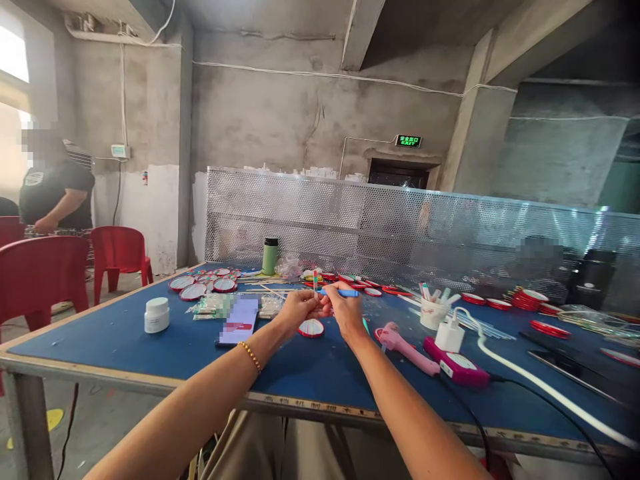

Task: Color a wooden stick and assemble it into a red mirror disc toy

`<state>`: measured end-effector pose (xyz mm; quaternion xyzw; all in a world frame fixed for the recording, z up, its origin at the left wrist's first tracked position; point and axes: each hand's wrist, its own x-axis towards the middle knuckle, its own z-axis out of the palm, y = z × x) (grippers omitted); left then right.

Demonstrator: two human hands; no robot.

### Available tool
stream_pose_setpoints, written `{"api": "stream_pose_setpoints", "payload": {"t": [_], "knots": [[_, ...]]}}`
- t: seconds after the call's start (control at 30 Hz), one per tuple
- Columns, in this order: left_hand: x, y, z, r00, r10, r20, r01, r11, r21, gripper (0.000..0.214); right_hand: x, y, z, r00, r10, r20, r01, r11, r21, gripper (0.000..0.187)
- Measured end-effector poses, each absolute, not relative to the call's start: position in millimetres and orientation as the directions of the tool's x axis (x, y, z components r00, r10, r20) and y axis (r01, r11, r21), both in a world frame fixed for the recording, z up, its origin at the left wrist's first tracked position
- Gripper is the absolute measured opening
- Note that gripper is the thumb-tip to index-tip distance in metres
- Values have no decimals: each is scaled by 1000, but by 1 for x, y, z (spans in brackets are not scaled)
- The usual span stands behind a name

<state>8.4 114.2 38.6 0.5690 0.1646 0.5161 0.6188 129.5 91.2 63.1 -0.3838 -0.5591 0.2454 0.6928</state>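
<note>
Over the middle of the blue table, my left hand (299, 308) is closed in a pinch. A short thin piece with red, white and green bands (315, 280) stands up from its fingertips. Close beside it, my right hand (345, 310) is closed around a slim blue pen-like tool (345, 292), whose tip points left at the banded piece; whether they touch I cannot tell. Beneath the hands lies a round red-rimmed disc (311, 328). A phone with a lit screen (239, 321) lies left of my left hand, against clear packets of small parts (213, 305).
On the left are a white jar (157, 315) and more red-rimmed discs (193, 291). A green bottle (270, 256) stands before the perforated metal screen (300, 213). To the right lie a pink glue gun (407, 350), a cup of sticks (433, 312), a magenta power strip (463, 367) and cables. A person (57, 183) stands far left.
</note>
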Motion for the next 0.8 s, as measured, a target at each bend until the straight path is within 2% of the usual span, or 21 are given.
{"api": "stream_pose_setpoints", "payload": {"t": [0.2,0.8], "knots": [[8,114,37,417,820,393,-456,-185,870,43,130,92,63,240,770,591,96,587,-804,19],[9,114,37,409,824,391,-455,-187,871,41,129,89,64,242,774,585,117,576,-809,20]]}}
